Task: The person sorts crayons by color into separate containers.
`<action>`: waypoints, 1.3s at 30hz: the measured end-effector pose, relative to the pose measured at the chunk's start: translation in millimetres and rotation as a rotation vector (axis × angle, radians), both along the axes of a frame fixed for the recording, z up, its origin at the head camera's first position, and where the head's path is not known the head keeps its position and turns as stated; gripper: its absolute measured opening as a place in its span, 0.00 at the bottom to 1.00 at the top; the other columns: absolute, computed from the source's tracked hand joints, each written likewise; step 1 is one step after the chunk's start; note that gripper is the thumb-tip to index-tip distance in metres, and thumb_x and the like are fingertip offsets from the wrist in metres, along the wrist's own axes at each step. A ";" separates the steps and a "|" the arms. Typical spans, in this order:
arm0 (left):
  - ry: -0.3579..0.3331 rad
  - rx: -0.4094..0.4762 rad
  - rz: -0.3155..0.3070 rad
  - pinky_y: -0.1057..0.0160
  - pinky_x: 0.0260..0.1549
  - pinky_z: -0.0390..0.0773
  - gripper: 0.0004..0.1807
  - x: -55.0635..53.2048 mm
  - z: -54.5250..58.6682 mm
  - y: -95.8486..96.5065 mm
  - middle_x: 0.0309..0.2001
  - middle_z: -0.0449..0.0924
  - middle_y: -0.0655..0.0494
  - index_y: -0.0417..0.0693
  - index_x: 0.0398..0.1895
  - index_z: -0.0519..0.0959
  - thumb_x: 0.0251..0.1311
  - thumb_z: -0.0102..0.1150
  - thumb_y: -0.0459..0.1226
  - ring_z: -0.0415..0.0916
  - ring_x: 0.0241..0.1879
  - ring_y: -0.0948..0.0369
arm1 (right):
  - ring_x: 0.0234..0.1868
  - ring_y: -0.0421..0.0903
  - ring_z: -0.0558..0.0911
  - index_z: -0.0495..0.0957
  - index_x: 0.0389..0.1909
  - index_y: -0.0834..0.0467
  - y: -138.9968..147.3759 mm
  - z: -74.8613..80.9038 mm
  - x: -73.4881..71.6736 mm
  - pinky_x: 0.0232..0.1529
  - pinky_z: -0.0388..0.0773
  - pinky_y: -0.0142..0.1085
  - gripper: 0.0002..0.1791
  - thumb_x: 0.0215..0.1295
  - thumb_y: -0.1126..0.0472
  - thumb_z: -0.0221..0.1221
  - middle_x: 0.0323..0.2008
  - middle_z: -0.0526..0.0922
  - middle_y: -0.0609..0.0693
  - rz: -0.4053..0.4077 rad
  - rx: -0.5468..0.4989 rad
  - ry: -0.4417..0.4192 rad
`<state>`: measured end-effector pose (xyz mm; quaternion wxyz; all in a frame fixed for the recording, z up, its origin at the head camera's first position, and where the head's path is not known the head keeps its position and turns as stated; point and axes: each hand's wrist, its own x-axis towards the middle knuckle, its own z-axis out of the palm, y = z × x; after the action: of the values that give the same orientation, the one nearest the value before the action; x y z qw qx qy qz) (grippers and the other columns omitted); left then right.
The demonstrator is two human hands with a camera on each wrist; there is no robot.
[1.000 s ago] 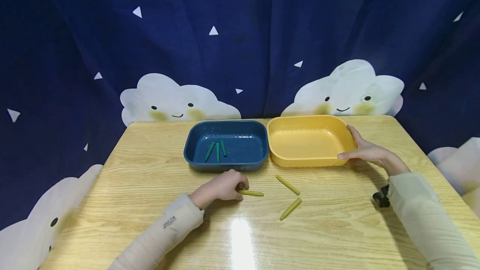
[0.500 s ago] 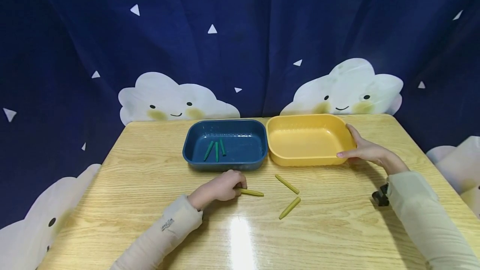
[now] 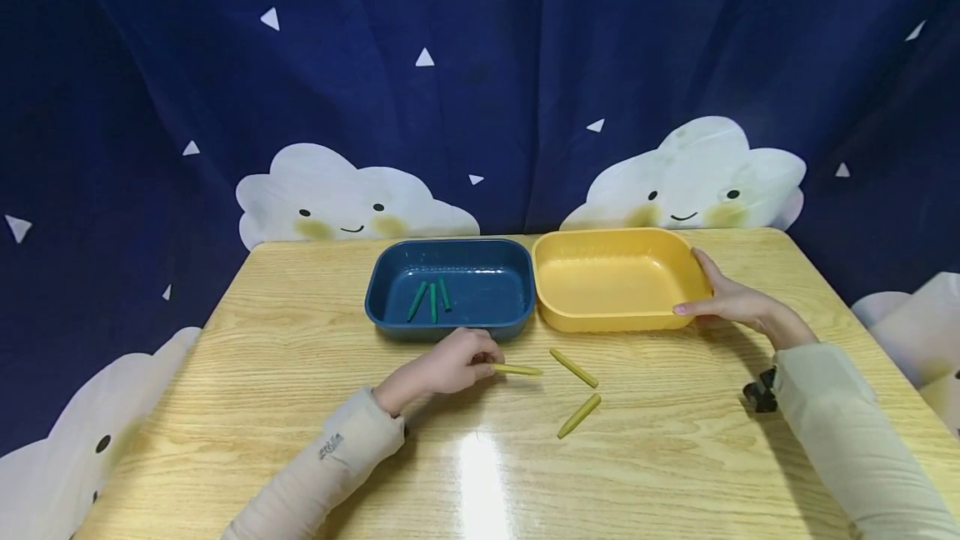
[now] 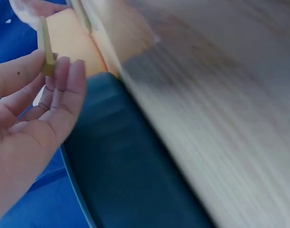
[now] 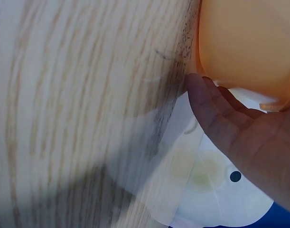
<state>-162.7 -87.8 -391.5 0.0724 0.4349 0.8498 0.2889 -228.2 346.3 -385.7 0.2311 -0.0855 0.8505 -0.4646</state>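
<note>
My left hand pinches a yellow crayon between thumb and fingertips, just in front of the blue bin. In the left wrist view the same crayon stands between thumb and fingers. Two more yellow crayons, one angled toward the bins and one nearer the front, lie on the table to its right. Three green crayons lie inside the blue bin. My right hand rests spread against the right end of the yellow bin, thumb at its front wall; the right wrist view shows its fingers fairly straight.
Both bins stand side by side at the back of the wooden table. A dark blue curtain with cloud prints hangs behind it. A small black object shows beneath the right cuff.
My left hand has lifted the yellow crayon off the table, raising it slightly and moving it a little right and away. The right hand and both bins keep their places.
</note>
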 end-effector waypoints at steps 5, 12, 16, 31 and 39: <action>-0.042 0.125 0.021 0.71 0.27 0.72 0.06 -3.4 7.8 5.9 0.30 0.79 0.50 0.34 0.35 0.81 0.53 0.60 0.27 0.71 0.27 0.65 | 0.64 0.68 0.27 0.12 0.65 0.53 2.4 -1.1 0.5 0.57 0.34 0.65 0.64 0.55 0.58 0.62 0.64 0.15 0.66 -0.003 -0.001 -0.001; -0.119 0.243 0.078 0.70 0.26 0.73 0.04 -11.1 19.4 15.4 0.30 0.80 0.51 0.36 0.33 0.81 0.55 0.59 0.28 0.71 0.25 0.67 | 0.64 0.69 0.30 0.11 0.64 0.54 5.4 -4.0 1.7 0.58 0.40 0.64 0.64 0.56 0.58 0.62 0.64 0.14 0.66 -0.001 -0.022 -0.011; -0.171 0.309 0.145 0.69 0.24 0.74 0.05 -16.7 25.9 22.2 0.28 0.79 0.53 0.38 0.34 0.82 0.56 0.58 0.29 0.73 0.23 0.66 | 0.64 0.70 0.33 0.11 0.64 0.54 5.0 -4.8 2.5 0.57 0.50 0.62 0.64 0.56 0.57 0.62 0.64 0.15 0.67 0.001 -0.008 -0.004; -0.298 0.480 0.213 0.54 0.29 0.77 0.07 -45.2 51.3 44.4 0.30 0.80 0.44 0.30 0.37 0.81 0.56 0.56 0.26 0.77 0.27 0.54 | 0.64 0.70 0.33 0.11 0.64 0.53 2.5 -3.5 1.3 0.58 0.49 0.62 0.64 0.56 0.55 0.62 0.64 0.15 0.67 -0.006 0.011 0.000; -0.342 0.515 0.251 0.57 0.31 0.78 0.07 -62.5 60.5 57.2 0.31 0.81 0.44 0.31 0.35 0.81 0.55 0.58 0.27 0.78 0.28 0.50 | 0.64 0.69 0.34 0.12 0.64 0.54 1.1 -2.0 2.5 0.58 0.48 0.62 0.64 0.56 0.54 0.62 0.64 0.15 0.67 -0.008 0.012 0.001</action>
<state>-225.2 -30.6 -331.0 0.0655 0.2762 0.7713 0.5696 -225.7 347.4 -387.7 0.2293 -0.0813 0.8537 -0.4604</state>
